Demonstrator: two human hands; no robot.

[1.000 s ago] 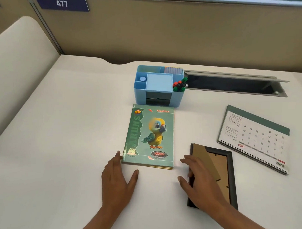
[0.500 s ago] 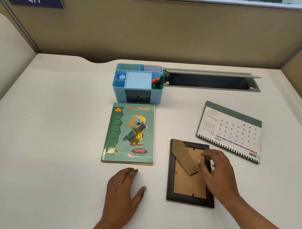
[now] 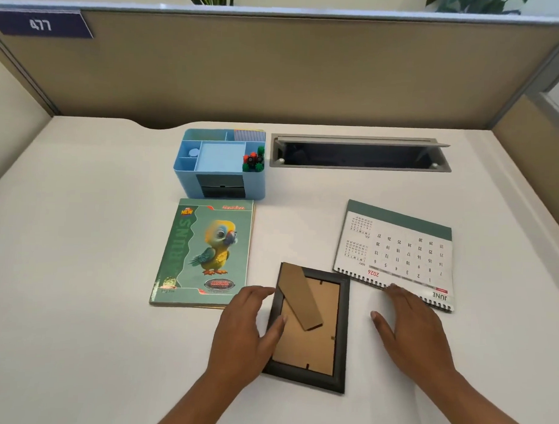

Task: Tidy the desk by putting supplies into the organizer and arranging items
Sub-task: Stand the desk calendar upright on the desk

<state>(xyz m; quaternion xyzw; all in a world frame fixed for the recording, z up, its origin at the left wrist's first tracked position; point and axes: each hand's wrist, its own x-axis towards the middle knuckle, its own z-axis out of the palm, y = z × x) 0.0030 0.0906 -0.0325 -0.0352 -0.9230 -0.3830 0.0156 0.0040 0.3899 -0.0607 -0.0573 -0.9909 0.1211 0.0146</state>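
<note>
1. The desk (image 3: 81, 236) is carrying everything, with the person sitting at the 6 o'clock edge and a dark cable slot (image 3: 359, 156) lying open toward 1 o'clock.
2. The desk calendar (image 3: 397, 247) is lying flat at 3 o'clock, upside down to the person, with its spiral edge facing 6 o'clock.
3. The notebook (image 3: 204, 253) with the parrot cover is lying at 9 o'clock of the frame, its long axis running 12 to 6.
4. The blue organizer (image 3: 220, 184) is standing at 12 o'clock, just beyond the notebook's far edge, with small coloured pieces (image 3: 253, 160) sitting in its right compartment.
5. The picture frame (image 3: 309, 330) is lying face down between the two hands, its long axis running roughly 12 to 6 and its cardboard stand (image 3: 300, 298) folded against the back.
6. The left hand (image 3: 245, 334) is resting against the frame's 9 o'clock edge with fingers loosely spread, its thumb lying over the rim; it seems to be touching rather than gripping, though the contact is hard to read.
7. The right hand (image 3: 410, 330) is lying flat and open, holding nothing, well apart from the frame's 3 o'clock edge, with its fingertips (image 3: 396, 289) reaching the calendar's spiral.
8. Judging from this, the left hand is the nearer one for the frame, and the right is already lined up for the calendar.
</note>
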